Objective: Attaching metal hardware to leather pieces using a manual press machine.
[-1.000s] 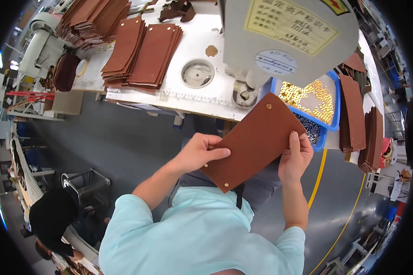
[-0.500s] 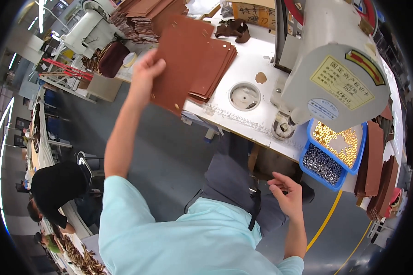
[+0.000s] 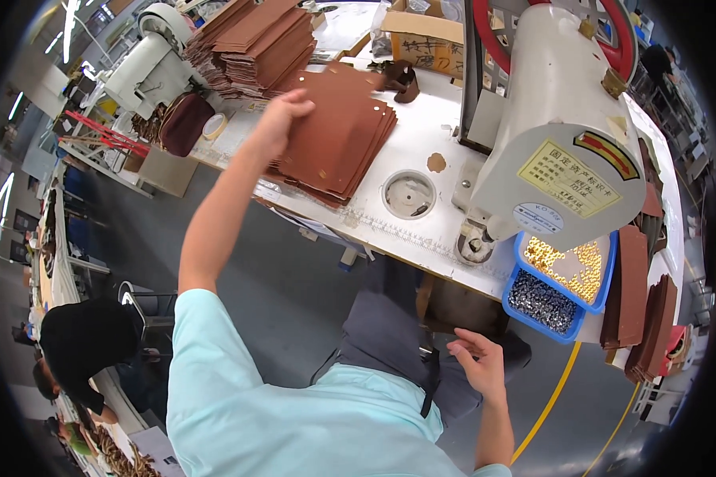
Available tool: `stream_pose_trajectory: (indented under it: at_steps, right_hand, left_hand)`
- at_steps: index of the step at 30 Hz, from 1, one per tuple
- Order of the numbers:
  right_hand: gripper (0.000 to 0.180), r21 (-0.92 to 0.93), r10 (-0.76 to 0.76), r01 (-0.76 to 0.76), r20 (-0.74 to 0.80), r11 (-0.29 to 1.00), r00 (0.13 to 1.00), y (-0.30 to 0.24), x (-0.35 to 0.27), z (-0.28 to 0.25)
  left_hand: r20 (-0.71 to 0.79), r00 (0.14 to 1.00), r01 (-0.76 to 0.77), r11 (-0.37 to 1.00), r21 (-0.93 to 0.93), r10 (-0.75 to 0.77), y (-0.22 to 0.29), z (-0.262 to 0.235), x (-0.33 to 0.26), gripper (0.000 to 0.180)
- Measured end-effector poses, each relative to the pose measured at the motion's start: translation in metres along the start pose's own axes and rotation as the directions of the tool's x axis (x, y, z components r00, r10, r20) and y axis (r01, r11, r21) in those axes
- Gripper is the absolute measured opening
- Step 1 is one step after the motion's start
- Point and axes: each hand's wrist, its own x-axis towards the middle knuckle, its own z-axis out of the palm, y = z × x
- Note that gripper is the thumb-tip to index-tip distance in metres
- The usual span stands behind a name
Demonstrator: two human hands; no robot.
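Observation:
My left hand (image 3: 282, 119) reaches far out over the white worktable (image 3: 422, 230) and rests on the left edge of a stack of flat brown leather pieces (image 3: 342, 135), fingers loosely bent on the top piece. My right hand (image 3: 477, 362) hovers low over my lap, fingers spread and holding nothing. A cream press machine (image 3: 561, 151) stands to the right of the stack, above a round hole in the table (image 3: 408, 195).
Blue bins of gold studs (image 3: 569, 266) and dark studs (image 3: 541, 302) sit under the machine. More brown pieces lie stacked at the back left (image 3: 254, 40) and at the right edge (image 3: 632, 294). A white sewing machine (image 3: 147, 67) stands left. A person in black (image 3: 83, 342) sits lower left.
Both hands held one brown leather piece over my lap; the left hand carried it out and laid it on the stack. My right hand let go and stayed low.

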Motion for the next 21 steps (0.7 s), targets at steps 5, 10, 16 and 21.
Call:
stream_pose_trajectory:
  at_steps: [5,10,16,21]
  right_hand:
    - [0.064,0.379,-0.199,0.177,0.021,0.909,0.98,-0.049,0.059,0.042]
    - [0.064,0.521,-0.161,0.082,0.109,0.85,0.981,-0.099,0.111,0.09]
    - [0.05,0.445,-0.24,0.15,0.152,0.883,0.959,-0.106,0.123,0.09]
    - [0.04,0.458,-0.271,0.2,0.095,0.866,0.958,-0.115,0.127,0.077]
  left_hand:
    - [0.117,0.988,0.114,0.991,-0.073,-0.105,-0.056,0.074,-0.097,0.047]
    - [0.297,0.937,0.155,0.981,0.114,-0.183,-0.078,0.088,-0.153,0.037]
    - [0.356,0.854,-0.455,0.212,0.865,0.38,-0.075,0.035,-0.102,0.038]
    - [0.417,0.894,-0.414,-0.055,0.909,0.162,-0.08,0.027,-0.09,0.032]
